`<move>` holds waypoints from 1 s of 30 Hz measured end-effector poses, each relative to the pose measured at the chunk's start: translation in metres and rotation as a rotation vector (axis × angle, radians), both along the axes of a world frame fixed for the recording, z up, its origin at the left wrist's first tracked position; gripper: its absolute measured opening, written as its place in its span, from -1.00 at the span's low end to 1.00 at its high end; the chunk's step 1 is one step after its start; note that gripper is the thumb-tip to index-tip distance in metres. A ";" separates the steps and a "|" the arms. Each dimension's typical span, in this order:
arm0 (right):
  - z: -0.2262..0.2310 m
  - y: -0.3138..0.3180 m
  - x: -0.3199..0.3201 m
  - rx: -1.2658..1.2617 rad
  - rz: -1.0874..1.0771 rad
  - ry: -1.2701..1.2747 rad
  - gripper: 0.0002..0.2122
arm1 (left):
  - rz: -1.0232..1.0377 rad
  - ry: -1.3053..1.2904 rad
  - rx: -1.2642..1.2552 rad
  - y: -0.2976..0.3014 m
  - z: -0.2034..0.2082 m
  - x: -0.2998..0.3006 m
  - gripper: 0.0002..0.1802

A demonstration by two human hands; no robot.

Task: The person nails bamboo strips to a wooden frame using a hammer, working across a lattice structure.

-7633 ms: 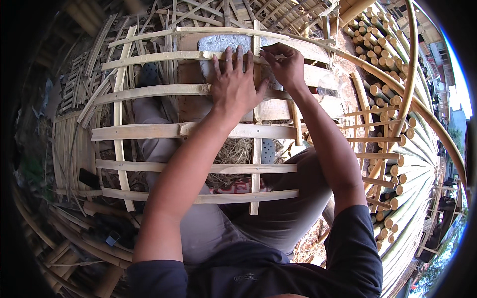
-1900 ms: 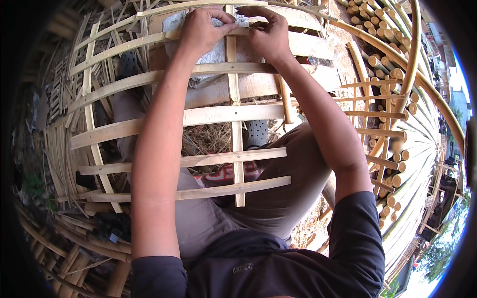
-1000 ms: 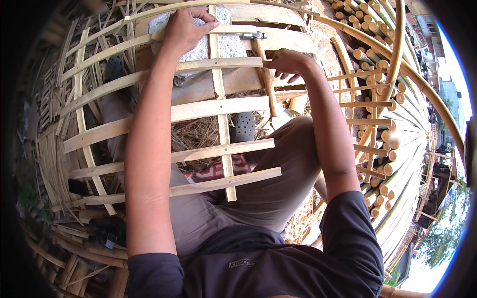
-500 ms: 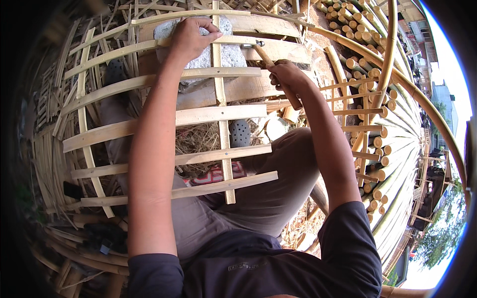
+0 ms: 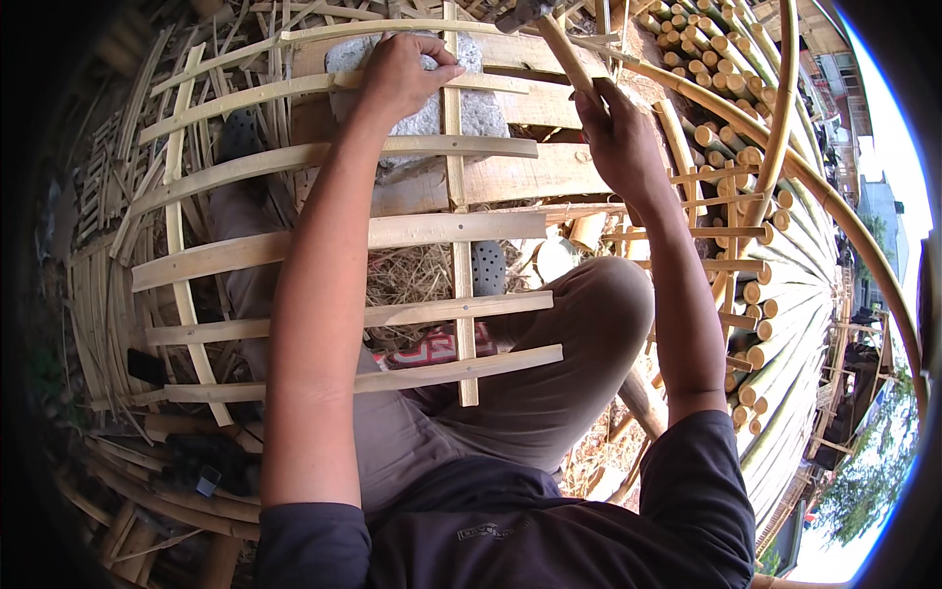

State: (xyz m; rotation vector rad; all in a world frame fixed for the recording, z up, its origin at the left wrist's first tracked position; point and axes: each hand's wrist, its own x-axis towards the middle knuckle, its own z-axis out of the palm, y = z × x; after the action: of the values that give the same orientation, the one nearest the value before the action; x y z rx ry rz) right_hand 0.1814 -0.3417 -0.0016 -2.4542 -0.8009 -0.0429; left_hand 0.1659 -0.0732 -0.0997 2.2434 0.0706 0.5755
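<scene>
A lattice of pale bamboo slats [image 5: 456, 228] lies across my lap, its crosswise slats fixed to two long strips, with dark nail heads at several crossings. My left hand [image 5: 404, 79] rests over the second slat from the far end, thumb and fingers pinched together beside the right-hand strip [image 5: 454, 182]. Whatever sits between those fingertips is too small to make out. Under this crossing is a rough grey stone block [image 5: 486, 116]. My right hand [image 5: 620, 137] grips the wooden handle of a hammer [image 5: 567, 54], raised up and right of the crossing, its dark head near the top edge.
Wooden planks [image 5: 549, 172] lie beneath the stone. A smaller bamboo lattice [image 5: 726, 236] stands at the right, before stacked bamboo poles [image 5: 760, 294]. A long bent pole [image 5: 834, 201] arches over there. Loose bamboo strips [image 5: 93, 304] pile up at the left.
My right hand has lifted the hammer up and away from the slat, where its head was near the crossing. My left hand keeps its pinch; the lattice appears slightly further right in view.
</scene>
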 end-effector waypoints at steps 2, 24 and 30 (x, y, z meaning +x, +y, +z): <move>-0.006 0.007 -0.007 0.046 0.065 -0.074 -0.85 | 0.017 -0.042 0.015 0.005 -0.006 0.000 -0.75; -0.015 0.013 -0.011 0.043 0.197 -0.191 -0.88 | 0.045 0.032 0.024 -0.004 0.003 0.000 -0.71; -0.023 0.011 -0.005 -0.004 0.255 -0.204 -0.81 | 0.060 0.055 0.023 -0.004 0.004 -0.004 -0.71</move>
State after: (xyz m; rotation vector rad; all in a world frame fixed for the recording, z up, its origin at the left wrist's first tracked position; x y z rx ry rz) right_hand 0.1769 -0.3308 -0.0243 -2.3575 -1.1975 -0.1989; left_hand 0.1623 -0.0769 -0.0953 2.2862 0.1601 0.5485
